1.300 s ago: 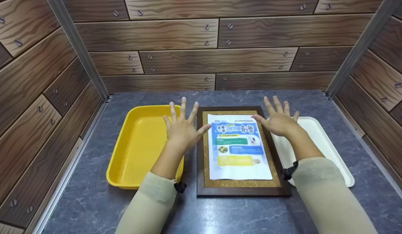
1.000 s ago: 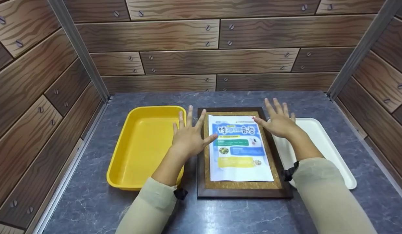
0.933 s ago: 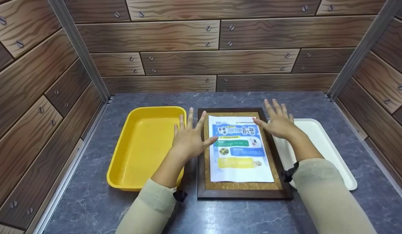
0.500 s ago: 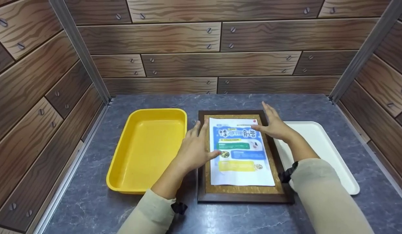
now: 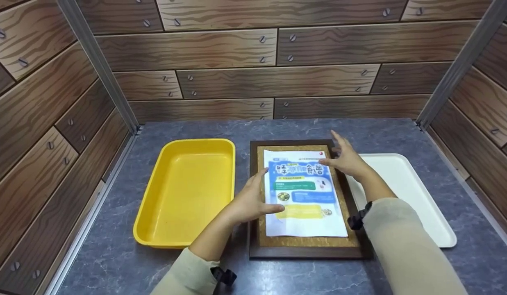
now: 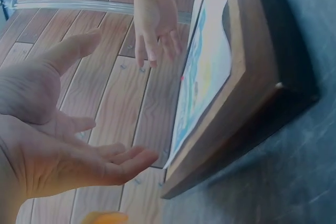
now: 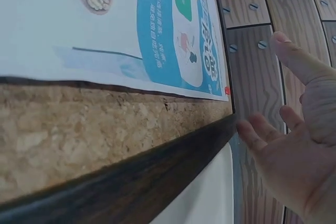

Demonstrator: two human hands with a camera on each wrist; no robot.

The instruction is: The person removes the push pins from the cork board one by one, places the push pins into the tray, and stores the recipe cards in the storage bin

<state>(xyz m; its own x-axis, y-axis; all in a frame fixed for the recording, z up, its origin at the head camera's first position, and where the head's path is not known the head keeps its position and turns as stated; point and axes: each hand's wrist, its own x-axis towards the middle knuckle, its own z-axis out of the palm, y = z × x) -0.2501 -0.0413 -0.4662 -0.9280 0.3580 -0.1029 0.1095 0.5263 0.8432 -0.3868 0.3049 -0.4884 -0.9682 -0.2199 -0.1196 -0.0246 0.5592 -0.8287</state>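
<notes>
A framed corkboard (image 5: 308, 241) lies on the tabletop in the head view. On it is a printed paper sheet (image 5: 306, 227) with blue, green and yellow blocks. One red pushpin (image 5: 321, 153) marks the sheet's upper right corner. My left hand (image 5: 251, 200) hovers over the board's left edge, thumb apart from the loosely extended fingers, holding nothing. Over the upper right edge hangs my right hand (image 5: 349, 160), likewise with nothing in it, its thumb pointing across the sheet near the pin. In the right wrist view, bare cork (image 7: 94, 129) shows beside the paper.
A yellow plastic tub (image 5: 192, 196) stands left of the board. To its right lies a shallow white tray (image 5: 401, 188), partly behind my right arm. Wood-patterned panels (image 5: 228, 49) wall in the back and both sides of the dark marbled tabletop (image 5: 114, 246).
My left hand has come right and nearer, turning from spread palm-down to edge-on over the board's left side. The right hand's spread fingers have drawn together, uncovering the pushpin.
</notes>
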